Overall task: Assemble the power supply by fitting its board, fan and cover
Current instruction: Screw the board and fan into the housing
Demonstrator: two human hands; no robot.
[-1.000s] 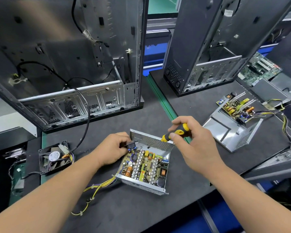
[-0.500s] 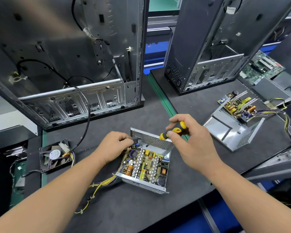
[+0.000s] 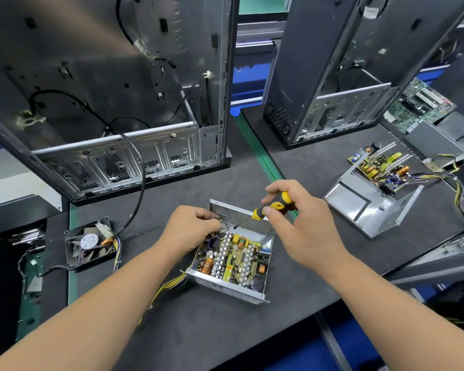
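On the dark grey surface (image 3: 204, 330), your right hand (image 3: 303, 226) pinches the yellow-and-black screwdriver (image 3: 272, 208) over the open silver power-supply case (image 3: 225, 286) with its populated circuit board (image 3: 235, 257), your left hand's (image 3: 190, 231) fingers curled at its far-left corner.

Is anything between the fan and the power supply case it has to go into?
Nothing solid: bare mat lies between the fan and the case. Only the left forearm crosses that stretch.

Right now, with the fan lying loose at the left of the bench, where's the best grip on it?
Probably the square black frame of the fan, pinched across two opposite outer edges from above. It lies flat with the blades and hub label facing up, so the sides are free. Avoid the right edge, where its wires leave.
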